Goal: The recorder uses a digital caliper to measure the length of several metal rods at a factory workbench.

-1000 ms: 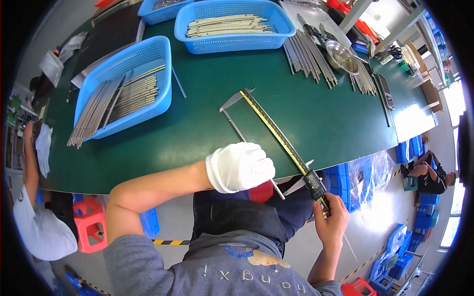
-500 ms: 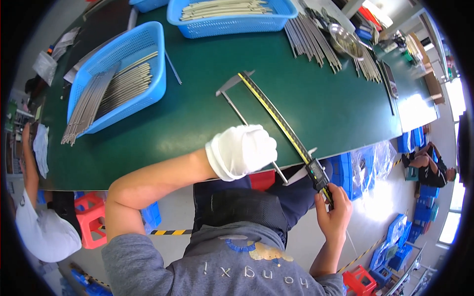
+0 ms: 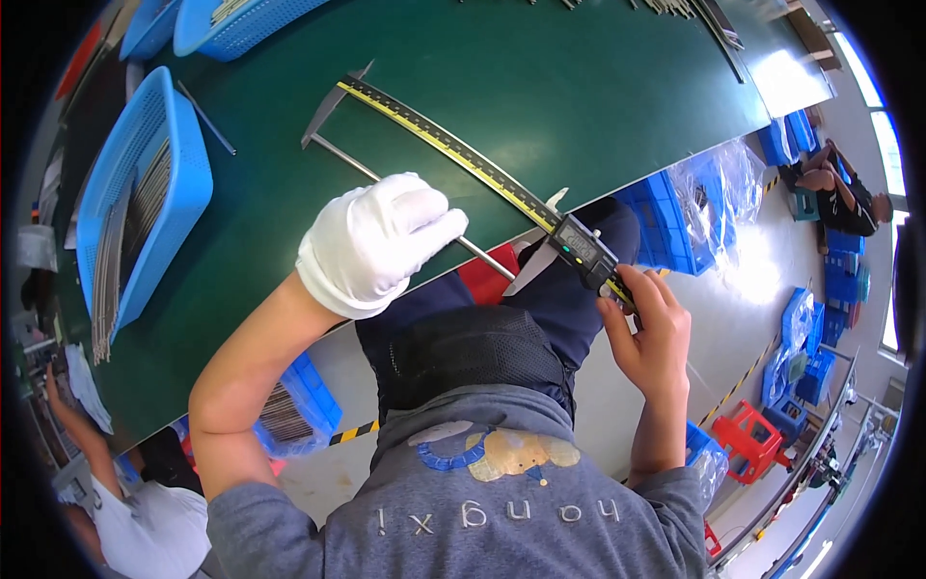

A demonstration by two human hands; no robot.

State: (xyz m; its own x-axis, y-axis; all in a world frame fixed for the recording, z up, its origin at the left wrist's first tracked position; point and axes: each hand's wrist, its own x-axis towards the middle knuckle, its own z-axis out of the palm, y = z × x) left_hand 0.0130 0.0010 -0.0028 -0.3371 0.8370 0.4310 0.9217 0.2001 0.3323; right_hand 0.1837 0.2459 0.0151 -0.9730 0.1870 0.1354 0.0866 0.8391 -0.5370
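In a white glove, my left hand [image 3: 386, 239] is closed around the middle of a thin metal rod [image 3: 484, 258]. The rod lies lengthwise between the jaws of a long digital caliper [image 3: 453, 154]. Its far end meets the fixed jaw, and its near end is at the sliding jaw. My bare right hand [image 3: 651, 326] grips the caliper's near end, just behind the black display unit [image 3: 582, 249]. The caliper slants from the far left toward me, over the green table [image 3: 280, 232] and past its front edge.
On the left stands a blue perforated basket [image 3: 183, 183] of metal rods, with a loose rod [image 3: 206, 118] beside it. Another blue basket [image 3: 231, 39] is at the back. Blue crates [image 3: 666, 217] with clear plastic stand right of my legs. A co-worker [image 3: 145, 516] sits at the left.
My view has turned and shifted, so the table and baskets appear moved left and up. Both hands keep their hold on the rod and caliper; the gloved fingers have shifted on the rod.
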